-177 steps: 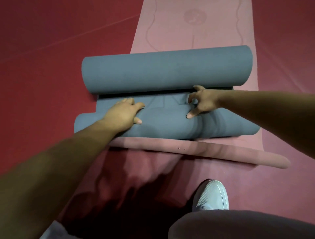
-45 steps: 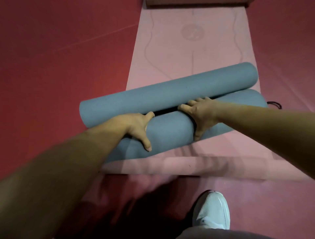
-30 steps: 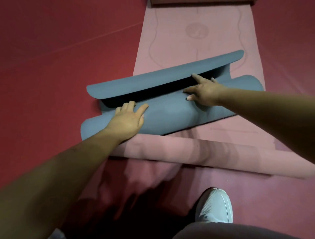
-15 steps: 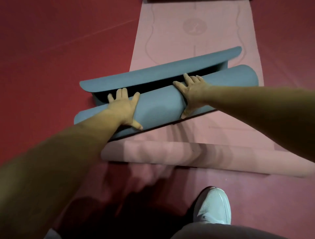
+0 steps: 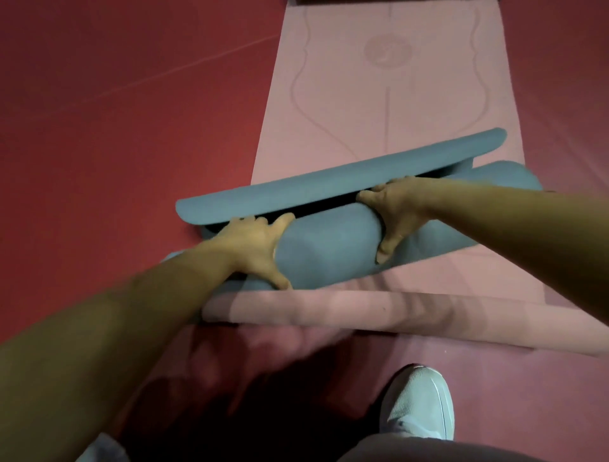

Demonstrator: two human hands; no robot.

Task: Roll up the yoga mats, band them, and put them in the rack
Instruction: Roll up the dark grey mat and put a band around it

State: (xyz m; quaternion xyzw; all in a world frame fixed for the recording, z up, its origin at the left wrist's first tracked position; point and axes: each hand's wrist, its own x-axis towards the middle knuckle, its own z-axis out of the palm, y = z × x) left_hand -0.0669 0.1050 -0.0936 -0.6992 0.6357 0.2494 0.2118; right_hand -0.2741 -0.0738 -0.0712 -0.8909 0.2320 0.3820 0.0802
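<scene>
A blue yoga mat [image 5: 329,244] lies rolled across a pink yoga mat [image 5: 389,99] on the red floor. Its far end [image 5: 339,178] curls up as a loose flap beyond the roll. My left hand [image 5: 253,244] grips the roll on the left, fingers over its top and thumb down its near side. My right hand [image 5: 392,207] grips the roll right of centre in the same way. The pink mat's near end [image 5: 379,313] is curled into a low roll just in front of the blue one.
Red floor [image 5: 115,132] surrounds the mats on both sides. My foot in a pale shoe [image 5: 418,402] stands at the bottom right, close to the pink mat's near roll. A dark edge [image 5: 389,1] crosses the top of the view beyond the pink mat.
Both hands have curled further over the blue roll and drawn it tighter. The loose far flap stands a little further from the roll than half a second ago.
</scene>
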